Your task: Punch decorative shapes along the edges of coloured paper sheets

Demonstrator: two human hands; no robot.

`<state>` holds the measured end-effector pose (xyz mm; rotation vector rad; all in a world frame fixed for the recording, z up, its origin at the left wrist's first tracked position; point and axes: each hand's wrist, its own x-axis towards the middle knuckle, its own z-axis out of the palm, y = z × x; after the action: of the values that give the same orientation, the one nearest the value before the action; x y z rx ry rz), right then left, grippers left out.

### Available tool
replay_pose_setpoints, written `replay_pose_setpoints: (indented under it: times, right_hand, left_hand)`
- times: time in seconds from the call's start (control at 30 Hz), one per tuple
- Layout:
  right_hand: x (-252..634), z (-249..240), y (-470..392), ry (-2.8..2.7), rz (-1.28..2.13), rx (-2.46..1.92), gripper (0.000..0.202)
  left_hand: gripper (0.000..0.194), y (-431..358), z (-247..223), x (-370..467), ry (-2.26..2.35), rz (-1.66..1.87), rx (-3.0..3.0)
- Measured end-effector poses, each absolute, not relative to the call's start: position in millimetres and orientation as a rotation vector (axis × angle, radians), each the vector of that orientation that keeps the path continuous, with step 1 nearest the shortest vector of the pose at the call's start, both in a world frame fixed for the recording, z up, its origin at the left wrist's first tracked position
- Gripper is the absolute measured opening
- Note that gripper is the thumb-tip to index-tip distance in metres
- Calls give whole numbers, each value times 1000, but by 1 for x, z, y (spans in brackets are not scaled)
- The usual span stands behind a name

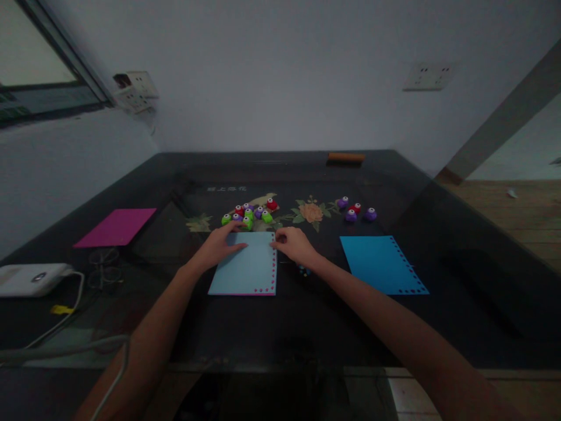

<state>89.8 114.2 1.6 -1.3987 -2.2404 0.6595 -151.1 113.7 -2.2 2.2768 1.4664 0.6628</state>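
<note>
A light blue sheet (245, 263) lies on the table in front of me, with a row of pink-looking holes along its right edge and a few at the bottom right. A thin pink edge of another sheet peeks out underneath. My left hand (217, 245) rests on the upper left of the sheet, thumb and fingers spread. At the upper right edge, my right hand (294, 242) has its fingertips pinched on the paper. Just beyond my left fingers sits a cluster of small green, red and purple eyeball-like pieces (248, 215). Below my right wrist is a small dark patterned object (303, 270), partly hidden.
To the right lie a blue sheet (377, 263) with holes and several purple and red pieces (350, 215). A magenta sheet (116, 228), a white device (35, 279) and its cable are on the left. An orange-brown cylinder (346, 157) lies at the table's back edge.
</note>
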Motion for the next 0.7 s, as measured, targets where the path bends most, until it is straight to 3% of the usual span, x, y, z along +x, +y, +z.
replay_pose_setpoints:
  times: [0.27, 0.5, 0.7]
  right_hand:
    - [93, 10, 118, -1735, 1279, -1225, 7]
    - [109, 26, 133, -1579, 1272, -1157, 9]
    - [128, 45, 140, -1499, 1233, -1097, 8]
  left_hand:
    - [42, 113, 7, -156, 1353, 1021, 1468]
    - [46, 103, 15, -138, 1153, 1167, 961]
    - [43, 84, 14, -117, 1103, 942, 925]
